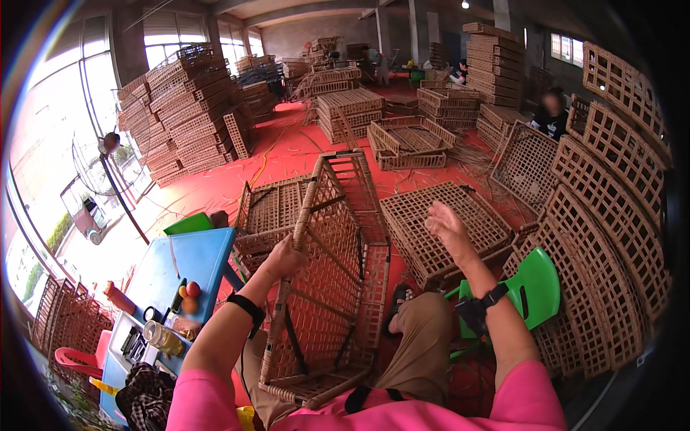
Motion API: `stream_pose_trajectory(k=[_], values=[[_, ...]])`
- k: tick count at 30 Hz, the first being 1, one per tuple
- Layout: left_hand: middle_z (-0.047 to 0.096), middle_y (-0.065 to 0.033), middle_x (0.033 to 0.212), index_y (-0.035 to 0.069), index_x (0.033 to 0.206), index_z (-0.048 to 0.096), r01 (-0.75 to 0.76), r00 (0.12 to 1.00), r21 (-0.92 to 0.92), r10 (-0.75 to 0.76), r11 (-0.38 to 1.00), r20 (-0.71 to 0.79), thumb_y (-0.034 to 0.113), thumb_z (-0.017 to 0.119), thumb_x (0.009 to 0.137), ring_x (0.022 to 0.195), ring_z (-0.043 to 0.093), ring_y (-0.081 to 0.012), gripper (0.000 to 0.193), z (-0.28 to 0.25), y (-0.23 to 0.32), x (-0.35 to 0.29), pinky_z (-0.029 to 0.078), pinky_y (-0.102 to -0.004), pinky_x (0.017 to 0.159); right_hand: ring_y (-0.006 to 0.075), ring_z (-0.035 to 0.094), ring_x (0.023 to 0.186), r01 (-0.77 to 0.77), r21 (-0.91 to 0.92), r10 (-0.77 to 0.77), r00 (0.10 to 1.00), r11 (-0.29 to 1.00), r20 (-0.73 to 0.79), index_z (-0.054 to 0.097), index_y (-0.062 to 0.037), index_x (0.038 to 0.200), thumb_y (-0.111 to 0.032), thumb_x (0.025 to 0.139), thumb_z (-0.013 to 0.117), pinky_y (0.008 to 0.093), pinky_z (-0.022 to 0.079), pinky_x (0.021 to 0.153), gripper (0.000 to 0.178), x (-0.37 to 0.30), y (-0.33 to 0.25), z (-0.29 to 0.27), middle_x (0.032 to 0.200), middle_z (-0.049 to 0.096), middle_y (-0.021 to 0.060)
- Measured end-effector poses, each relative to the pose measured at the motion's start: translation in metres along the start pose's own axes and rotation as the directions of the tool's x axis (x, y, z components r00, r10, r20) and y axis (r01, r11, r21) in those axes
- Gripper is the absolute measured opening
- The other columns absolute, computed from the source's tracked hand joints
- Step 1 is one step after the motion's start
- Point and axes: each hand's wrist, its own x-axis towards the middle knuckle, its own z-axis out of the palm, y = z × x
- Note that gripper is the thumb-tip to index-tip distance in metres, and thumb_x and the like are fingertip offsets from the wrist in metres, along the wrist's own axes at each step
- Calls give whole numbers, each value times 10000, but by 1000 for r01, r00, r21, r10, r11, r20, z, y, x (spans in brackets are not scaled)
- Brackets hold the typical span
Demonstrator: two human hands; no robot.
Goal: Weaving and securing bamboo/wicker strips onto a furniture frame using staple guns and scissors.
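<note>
Left grip (pixel 289 257): clasping left side of rectangular brown wicker basket (pixel 332 276)
Basket: rightward, long axis near to far
Right grip (pixel 445 225): half-open, apart

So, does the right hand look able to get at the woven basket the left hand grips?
Probably yes: the right hand is to the right of the woven basket, apparently empty, and nothing visible stands between them.

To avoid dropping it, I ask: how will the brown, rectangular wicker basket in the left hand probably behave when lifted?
The brown, rectangular wicker basket is probably light for its size, since it is full of gaps. It should feel fairly stiff, as its rim looks thick. It might tip if released: it stands steeply, with the left hand gripping it.
</note>
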Motion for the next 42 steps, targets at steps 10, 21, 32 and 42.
stream_pose_trajectory(k=[10, 21, 32, 42], values=[[652, -139, 945, 36, 1175, 511, -70, 982, 124, 46, 990, 181, 161, 731, 726, 856, 638, -276, 516, 26, 65, -31, 511, -399, 771, 380, 245, 1430, 126, -330, -191, 967, 935, -169, 199, -54, 1519, -552, 744, 766, 507, 338, 1127, 1082, 91, -16, -23, 1544, 226, 223], [671, -160, 972, 29, 1239, 483, -121, 939, 194, 48, 974, 342, 156, 645, 815, 857, 659, -276, 471, 51, 117, -57, 519, -389, 770, 164, 652, 893, 21, -34, -22, 999, 999, -46, 633, -20, 1126, -86, 788, 768, 330, 528, 825, 369, 85, -5, -48, 1009, 674, 44], [504, -196, 1269, -5, 1327, 447, -49, 979, 349, 115, 936, -170, 315, 723, 828, 1170, 531, -316, 655, -21, 106, -199, 443, -417, 967, 174, 638, 925, 90, -47, -96, 982, 995, -163, 668, -11, 1117, 42, 763, 650, 361, 509, 832, 358, 85, 29, -71, 1015, 687, 57], [348, -120, 1441, 29, 1487, 268, 191, 804, -357, -355, 914, -477, 192, 602, 964, 1287, 358, -228, 642, 59, 57, -321, 318, -354, 1052, 246, 618, 1086, -52, -160, 8, 964, 986, -265, 584, -20, 1218, 7, 788, 614, 404, 496, 949, 432, 100, 43, -75, 1148, 655, 107]])
